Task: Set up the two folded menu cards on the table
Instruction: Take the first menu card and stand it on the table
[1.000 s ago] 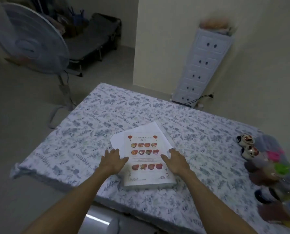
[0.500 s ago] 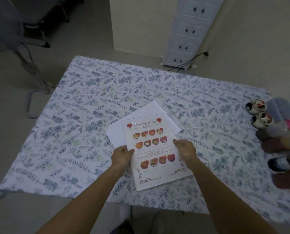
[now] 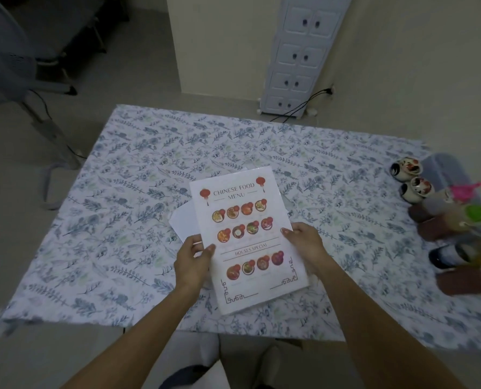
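Head view: since half a second ago the menu (image 3: pixel 247 237) has come up off the stack and tilted toward the camera, so its print reads larger; a second before that it lay flat with both palms resting on it. Now the left hand (image 3: pixel 193 258) pinches the menu's left edge, thumb on the printed face at about 9 o'clock of the sheet. The right hand (image 3: pixel 304 244) grips the right edge at about 3 o'clock, thumb on top and fingers underneath. Whether the menu's lower corner touches the table (image 3: pixel 121 220) cannot be told. A plain white sheet (image 3: pixel 184 221) peeks out from under it at 10 o'clock, lying on the cloth; whether this is the second card is unclear.

Room for moving: the cloth is open from 9 through 12 to 2 o'clock of the menu, right out to the far edge. At 3 o'clock, well apart, bottles (image 3: pixel 441 220) and two small jars (image 3: pixel 410 178) crowd the right edge. The near table edge runs just below the menu at 6 o'clock. Off the table, a fan (image 3: pixel 6 60) stands at 10 o'clock and a drawer unit (image 3: pixel 301 51) at 12.
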`<state>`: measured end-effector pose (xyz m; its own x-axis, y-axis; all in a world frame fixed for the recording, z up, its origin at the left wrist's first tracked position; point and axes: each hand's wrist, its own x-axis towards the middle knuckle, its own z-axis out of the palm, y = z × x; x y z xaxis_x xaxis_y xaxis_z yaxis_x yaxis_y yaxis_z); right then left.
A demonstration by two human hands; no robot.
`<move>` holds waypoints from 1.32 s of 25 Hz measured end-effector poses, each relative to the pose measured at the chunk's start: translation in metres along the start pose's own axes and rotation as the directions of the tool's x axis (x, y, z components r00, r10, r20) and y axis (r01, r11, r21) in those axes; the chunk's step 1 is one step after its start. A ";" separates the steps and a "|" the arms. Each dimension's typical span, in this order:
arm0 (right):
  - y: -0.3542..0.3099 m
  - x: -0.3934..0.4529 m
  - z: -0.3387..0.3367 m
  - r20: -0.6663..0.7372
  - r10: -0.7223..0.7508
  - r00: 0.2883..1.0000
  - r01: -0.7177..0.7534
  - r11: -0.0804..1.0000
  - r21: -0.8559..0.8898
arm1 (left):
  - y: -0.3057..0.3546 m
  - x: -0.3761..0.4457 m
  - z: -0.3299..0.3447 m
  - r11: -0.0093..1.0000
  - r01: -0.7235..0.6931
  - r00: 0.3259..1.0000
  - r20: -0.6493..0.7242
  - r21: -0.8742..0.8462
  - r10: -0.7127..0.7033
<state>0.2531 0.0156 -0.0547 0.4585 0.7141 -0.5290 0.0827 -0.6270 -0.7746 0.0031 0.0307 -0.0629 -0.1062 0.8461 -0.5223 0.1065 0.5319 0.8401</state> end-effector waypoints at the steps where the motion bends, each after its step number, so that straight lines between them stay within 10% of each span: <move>1: 0.001 -0.003 -0.008 0.020 -0.015 1.000 0.014 0.999 0.051 | 0.003 -0.008 0.004 0.999 -0.038 0.999 0.006 -0.007 0.038; 13: 0.034 -0.005 -0.190 -0.145 -0.153 0.978 0.185 0.954 0.235 | 0.036 -0.071 0.160 0.914 -0.400 0.893 0.252 0.063 0.373; 33: 0.059 0.067 -0.244 -0.173 -0.201 0.964 0.234 0.951 0.204 | 0.035 -0.032 0.259 0.905 -0.423 0.894 0.190 0.052 0.407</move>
<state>0.5041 -0.0499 -0.0517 0.5783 0.7606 -0.2951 0.0056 -0.3654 -0.9308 0.2663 0.0310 -0.0543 0.1360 0.9789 -0.1526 0.1928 0.1249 0.9732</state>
